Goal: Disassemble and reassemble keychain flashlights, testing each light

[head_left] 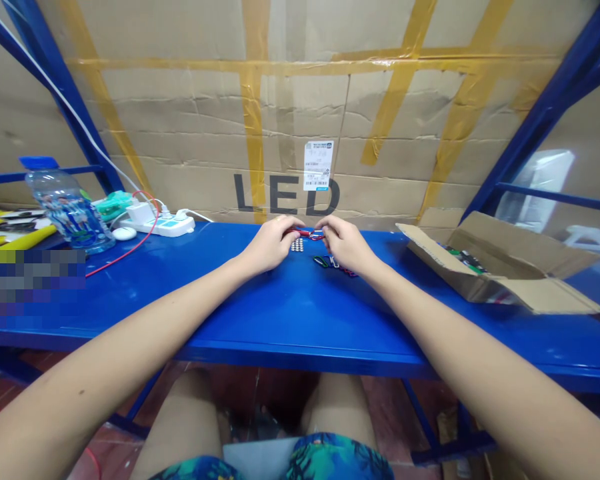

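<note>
Above the blue table (pixel 280 313), both hands are closed around a small red item (pixel 300 233) with a silver carabiner-like clip (pixel 317 235) at its right end. My left hand (pixel 273 245) grips the red part. My right hand (pixel 345 244) pinches the clip end. Several small round silver pieces (pixel 297 245), like button cells, lie in rows beside my left fingers. Near my right hand rest several coloured carabiner-like clips (pixel 322 262), green, silver and dark red, partly hidden by the hand.
An open cardboard box (pixel 460 280) with small coloured items stands at right. At left are a water bottle (pixel 70 210), a white power strip (pixel 165 223), a red cable (pixel 130 252) and yellow-handled tools (pixel 30 239). A large taped carton (pixel 190 133) backs the table between blue posts.
</note>
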A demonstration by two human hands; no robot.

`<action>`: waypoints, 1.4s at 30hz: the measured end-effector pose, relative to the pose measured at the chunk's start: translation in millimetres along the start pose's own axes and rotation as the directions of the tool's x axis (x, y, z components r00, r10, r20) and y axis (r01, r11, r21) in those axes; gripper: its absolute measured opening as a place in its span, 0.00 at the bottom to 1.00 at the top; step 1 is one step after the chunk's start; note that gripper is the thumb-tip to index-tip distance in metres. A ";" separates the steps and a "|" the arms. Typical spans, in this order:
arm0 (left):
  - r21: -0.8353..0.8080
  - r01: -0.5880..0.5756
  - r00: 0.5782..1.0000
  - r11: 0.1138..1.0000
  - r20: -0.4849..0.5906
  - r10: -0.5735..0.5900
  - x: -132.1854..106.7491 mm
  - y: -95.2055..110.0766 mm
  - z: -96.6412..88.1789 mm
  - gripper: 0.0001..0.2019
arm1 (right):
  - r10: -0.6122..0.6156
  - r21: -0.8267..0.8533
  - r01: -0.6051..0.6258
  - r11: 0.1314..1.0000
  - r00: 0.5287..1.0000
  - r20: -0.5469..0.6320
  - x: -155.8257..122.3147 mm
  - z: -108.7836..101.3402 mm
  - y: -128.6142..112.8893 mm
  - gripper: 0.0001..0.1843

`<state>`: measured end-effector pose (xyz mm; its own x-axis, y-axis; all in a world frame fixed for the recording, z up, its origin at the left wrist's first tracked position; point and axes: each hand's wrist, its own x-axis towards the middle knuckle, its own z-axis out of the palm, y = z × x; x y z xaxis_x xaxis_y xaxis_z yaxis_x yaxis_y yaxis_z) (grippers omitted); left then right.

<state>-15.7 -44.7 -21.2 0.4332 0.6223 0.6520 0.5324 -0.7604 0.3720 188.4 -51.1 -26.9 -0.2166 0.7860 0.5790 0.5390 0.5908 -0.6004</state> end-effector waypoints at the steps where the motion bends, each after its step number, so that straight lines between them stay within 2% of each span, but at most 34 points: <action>1: -0.047 0.034 0.999 0.998 -0.027 -0.035 0.5 0.1 -0.6 0.09 | 0.034 0.022 -0.035 0.999 0.999 0.013 0.0 -0.2 -0.4 0.12; 5: -0.270 0.097 0.987 0.958 -0.096 -0.127 2.1 1.3 -2.9 0.09 | 0.151 0.175 -0.179 0.968 0.975 0.161 -0.4 -2.1 -7.4 0.10; 9: -0.381 0.077 0.993 0.921 -0.055 -0.106 2.2 6.6 -4.8 0.13 | 0.091 0.349 -0.194 0.917 0.952 0.291 -0.9 -3.5 -15.3 0.13; 13: -0.395 0.048 0.998 0.917 -0.010 -0.057 -0.6 13.5 -5.9 0.17 | 0.046 0.450 -0.206 0.869 0.939 0.342 -2.0 -2.7 -16.4 0.13; 17: -0.368 0.057 0.998 0.928 0.009 -0.058 -3.2 17.0 -4.1 0.16 | 0.079 0.405 -0.213 0.889 0.943 0.322 -5.1 -0.9 -19.1 0.15; 20: -0.410 0.055 0.998 0.910 0.014 -0.054 -0.7 14.8 -0.7 0.25 | 0.126 0.373 -0.225 0.900 0.954 0.273 -5.6 0.6 -21.0 0.17; 22: -0.482 0.080 0.996 0.873 0.011 -0.085 3.1 11.5 0.3 0.31 | 0.159 0.355 -0.235 0.905 0.960 0.231 -4.3 1.5 -19.7 0.17; 25: -0.592 0.188 0.980 0.784 0.064 -0.188 8.6 7.0 -4.1 0.28 | 0.171 0.370 -0.231 0.900 0.967 0.188 -1.8 2.1 -15.8 0.16; 28: -0.628 0.253 0.966 0.735 0.132 -0.220 10.5 5.4 -12.9 0.37 | 0.165 0.415 -0.240 0.877 0.964 0.209 -1.9 1.9 -15.5 0.13; 34: -0.619 0.264 0.964 0.740 0.163 -0.209 9.2 2.9 -16.0 0.46 | 0.200 0.377 -0.280 0.883 0.951 0.238 -5.4 0.5 -25.3 0.11; 38: -0.603 0.267 0.964 0.752 0.179 -0.198 8.5 1.5 -13.2 0.47 | 0.217 0.312 -0.285 0.906 0.947 0.235 -5.3 -0.2 -26.2 0.10; 42: -0.637 0.291 0.957 0.714 0.187 -0.223 7.8 2.7 -13.8 0.44 | 0.211 0.332 -0.291 0.897 0.943 0.256 -5.3 0.4 -23.0 0.09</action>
<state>-20.9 -44.5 -6.0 0.4323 0.7994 0.4172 0.0429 -0.4804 0.8760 176.8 -68.9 -16.4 -0.2987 0.9128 0.2786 0.2761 0.3620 -0.8903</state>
